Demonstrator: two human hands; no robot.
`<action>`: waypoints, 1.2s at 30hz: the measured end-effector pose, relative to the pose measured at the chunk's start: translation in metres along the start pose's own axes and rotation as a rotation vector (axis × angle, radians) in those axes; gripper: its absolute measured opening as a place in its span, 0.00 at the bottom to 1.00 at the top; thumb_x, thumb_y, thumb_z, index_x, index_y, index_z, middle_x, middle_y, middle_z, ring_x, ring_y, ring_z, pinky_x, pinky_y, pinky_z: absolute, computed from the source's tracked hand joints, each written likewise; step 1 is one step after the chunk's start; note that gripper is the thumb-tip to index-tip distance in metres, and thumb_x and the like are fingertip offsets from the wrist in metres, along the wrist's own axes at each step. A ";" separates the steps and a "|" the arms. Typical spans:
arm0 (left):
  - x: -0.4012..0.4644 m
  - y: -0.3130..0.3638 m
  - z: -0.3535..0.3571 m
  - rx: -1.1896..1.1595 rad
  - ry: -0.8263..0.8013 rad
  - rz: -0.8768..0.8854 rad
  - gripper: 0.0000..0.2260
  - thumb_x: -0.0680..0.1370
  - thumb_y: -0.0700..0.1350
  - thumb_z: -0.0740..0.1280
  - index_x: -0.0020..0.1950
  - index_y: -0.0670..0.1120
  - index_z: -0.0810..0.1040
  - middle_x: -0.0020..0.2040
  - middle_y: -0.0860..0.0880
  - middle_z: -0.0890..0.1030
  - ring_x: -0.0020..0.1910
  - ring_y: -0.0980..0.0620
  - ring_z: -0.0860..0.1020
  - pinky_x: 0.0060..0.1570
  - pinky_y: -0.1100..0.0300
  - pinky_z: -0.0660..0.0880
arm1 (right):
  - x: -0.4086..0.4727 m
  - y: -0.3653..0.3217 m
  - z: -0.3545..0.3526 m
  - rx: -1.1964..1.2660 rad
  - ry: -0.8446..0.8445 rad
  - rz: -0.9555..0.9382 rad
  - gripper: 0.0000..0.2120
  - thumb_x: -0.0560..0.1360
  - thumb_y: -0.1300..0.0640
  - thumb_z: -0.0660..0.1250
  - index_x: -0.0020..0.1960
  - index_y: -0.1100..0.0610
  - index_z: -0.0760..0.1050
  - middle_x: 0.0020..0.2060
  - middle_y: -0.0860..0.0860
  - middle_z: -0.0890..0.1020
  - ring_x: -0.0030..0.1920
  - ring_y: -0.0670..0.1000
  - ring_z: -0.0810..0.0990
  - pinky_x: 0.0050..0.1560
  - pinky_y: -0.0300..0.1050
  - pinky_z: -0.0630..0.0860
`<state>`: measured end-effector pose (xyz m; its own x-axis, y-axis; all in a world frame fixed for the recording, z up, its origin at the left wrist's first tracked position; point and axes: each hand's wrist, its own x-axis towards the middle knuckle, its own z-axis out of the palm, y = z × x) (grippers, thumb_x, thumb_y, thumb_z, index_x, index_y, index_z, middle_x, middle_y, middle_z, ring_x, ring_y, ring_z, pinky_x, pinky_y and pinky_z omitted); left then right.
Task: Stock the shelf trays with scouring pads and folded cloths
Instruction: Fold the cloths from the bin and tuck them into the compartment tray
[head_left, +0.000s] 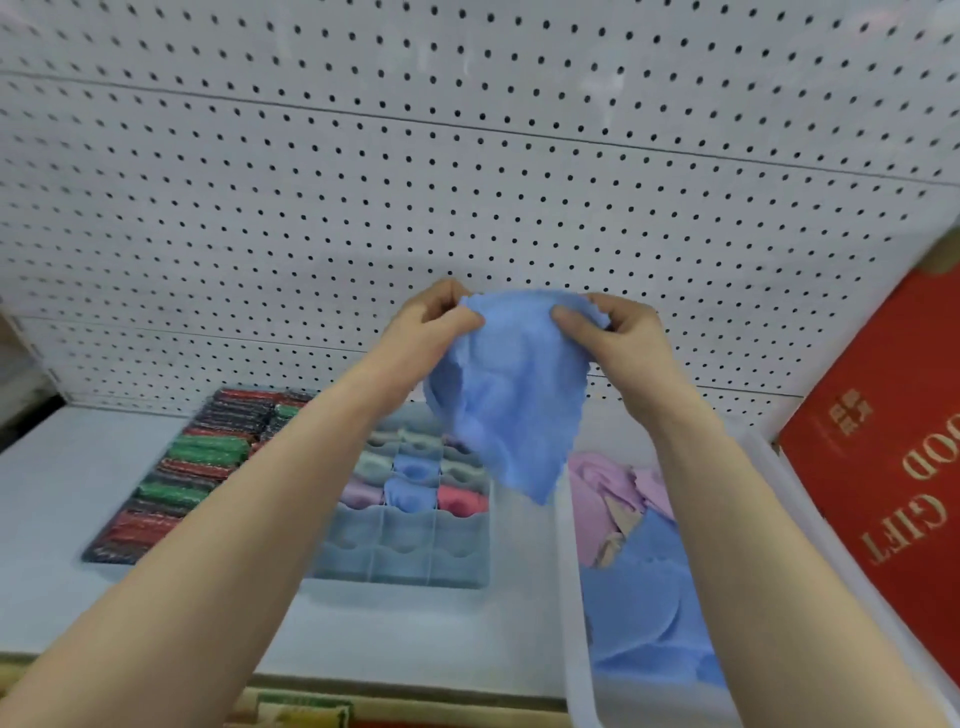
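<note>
A blue cloth (511, 395) hangs in the air in front of the pegboard (467, 156), held up by its top edge above the shelf. The left hand (434, 319) pinches the cloth's upper left corner, thumb and fingers closed tight on the fabric; the right hand (605, 325) has the same closed grip on the upper right corner, so the cloth sags between them to a point. Below it on the white shelf (62, 493) sits a grey divided tray (410, 540), its back compartments filled with folded cloths in blue, pink, lilac and grey, the front row bare. Left of it lies a flat tray of scouring pads (192, 467) in red, green and dark rows. To the right, a clear bin (574, 623) holds loose blue and pink cloths. A red box (883, 441) at far right reads "GOOD GIFT", partly cut off.
</note>
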<state>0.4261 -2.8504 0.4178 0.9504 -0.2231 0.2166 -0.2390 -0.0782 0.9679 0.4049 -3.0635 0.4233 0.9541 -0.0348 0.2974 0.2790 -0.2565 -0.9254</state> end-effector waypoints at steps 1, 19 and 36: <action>0.000 0.002 -0.004 -0.011 -0.051 0.008 0.07 0.69 0.47 0.66 0.33 0.51 0.70 0.33 0.52 0.70 0.34 0.51 0.67 0.35 0.57 0.61 | 0.004 -0.006 0.000 0.055 -0.005 0.005 0.12 0.77 0.58 0.69 0.37 0.63 0.75 0.32 0.51 0.75 0.33 0.48 0.72 0.33 0.38 0.69; 0.000 -0.030 -0.059 0.330 0.040 -0.092 0.09 0.74 0.49 0.74 0.46 0.44 0.80 0.47 0.53 0.80 0.45 0.55 0.76 0.47 0.60 0.74 | 0.020 -0.025 -0.010 0.224 0.065 0.083 0.15 0.77 0.49 0.70 0.38 0.58 0.75 0.31 0.51 0.76 0.31 0.49 0.74 0.33 0.40 0.71; -0.010 0.005 -0.001 -0.184 0.292 -0.005 0.03 0.75 0.40 0.73 0.47 0.48 0.84 0.40 0.49 0.85 0.42 0.52 0.84 0.45 0.59 0.81 | -0.004 -0.018 0.093 -0.089 0.183 -0.087 0.23 0.79 0.51 0.63 0.26 0.52 0.66 0.21 0.45 0.66 0.28 0.47 0.63 0.30 0.44 0.61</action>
<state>0.4160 -2.8475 0.4204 0.9747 0.0667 0.2135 -0.2196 0.1040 0.9700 0.4060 -2.9690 0.4165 0.8887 -0.1816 0.4209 0.3414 -0.3506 -0.8721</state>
